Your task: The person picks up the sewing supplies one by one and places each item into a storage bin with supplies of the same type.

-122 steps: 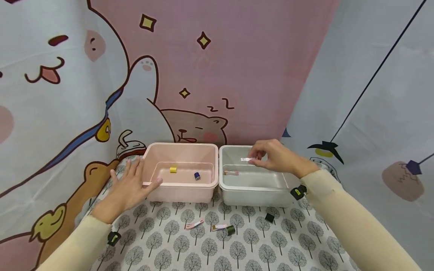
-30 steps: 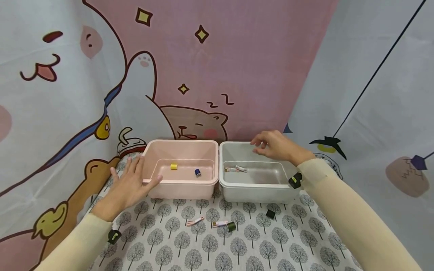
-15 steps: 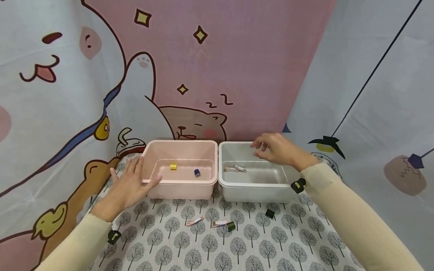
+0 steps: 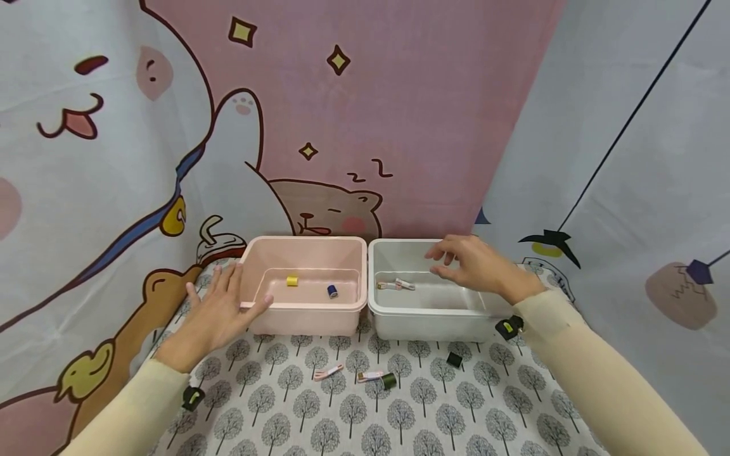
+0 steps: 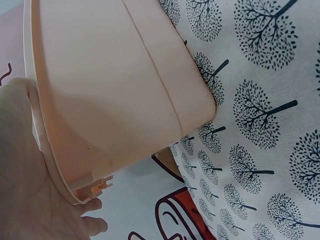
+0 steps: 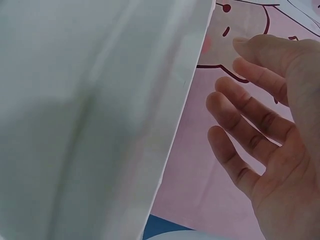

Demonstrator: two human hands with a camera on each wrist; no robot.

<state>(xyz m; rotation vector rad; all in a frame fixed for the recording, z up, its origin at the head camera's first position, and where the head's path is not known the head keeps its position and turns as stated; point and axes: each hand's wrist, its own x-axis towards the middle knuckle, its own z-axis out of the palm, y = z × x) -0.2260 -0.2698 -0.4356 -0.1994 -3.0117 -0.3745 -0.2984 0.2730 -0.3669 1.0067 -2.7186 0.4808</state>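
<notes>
My left hand rests with spread fingers on the near left corner of the pink bin; the left wrist view shows its palm against the rim. Inside that bin lie a yellow spool and a dark blue spool. Above the right part of the pale grey bin hovers my right hand, fingers loosely bent, holding nothing. In the right wrist view the same hand appears beyond the bin's wall. Two small pale strips, one pinkish and one white, lie together on the grey bin's floor.
On the tree-print cloth before the bins lie a pink-and-white strip, a pale strip with a yellowish end touching a dark green spool, and a small black piece. A cartoon-printed curtain hangs behind.
About four seconds ago my right hand pinched the white strip above the grey bin; it now lies inside. Lately that hand has shifted slightly right and toward me. The left hand stays put.
</notes>
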